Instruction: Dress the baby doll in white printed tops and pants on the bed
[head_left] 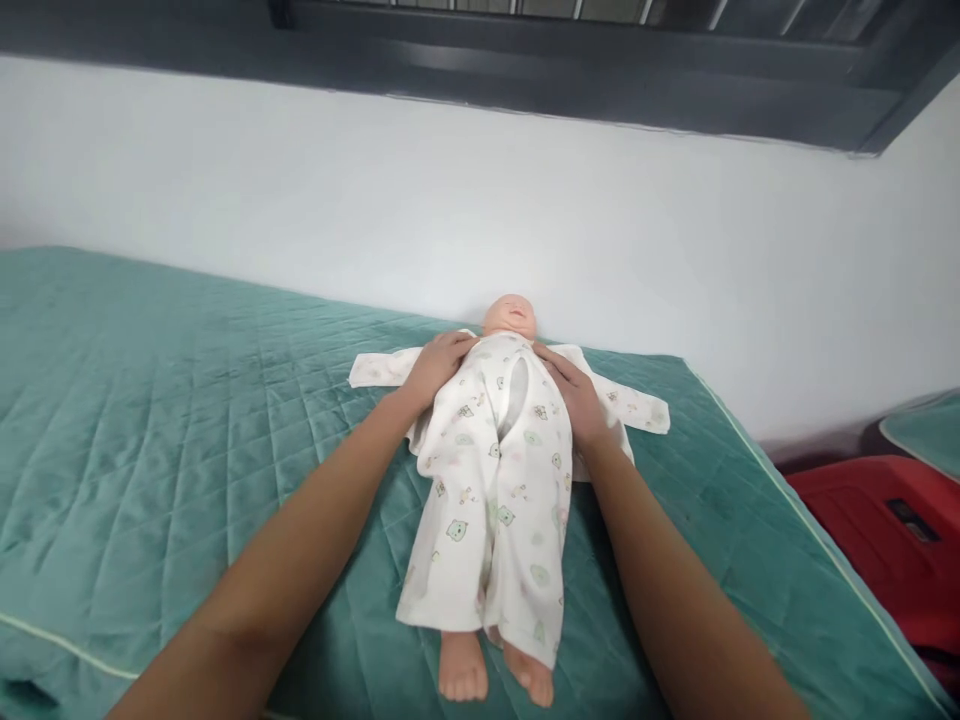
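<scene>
A baby doll (511, 316) lies on its back in the middle of the head view, head toward the wall and bare feet (463, 668) toward me. It wears a white long-sleeved shirt (637, 408), both sleeves spread out sideways. White printed trousers (491, 490) cover its legs and reach up the torso almost to the chin; a slit shows at the crotch. My left hand (441, 365) closes on the upper left edge of the trousers. On the opposite side, my right hand (574, 392) grips their upper right edge. Both thumbs are largely hidden.
Beneath the doll spreads a green quilted mat (225, 400) with a pale piped edge at right. A white wall (300, 200) rises behind the doll's head, under a dark window frame (480, 60). Red plastic furniture (885, 540) stands beyond the mat's right edge.
</scene>
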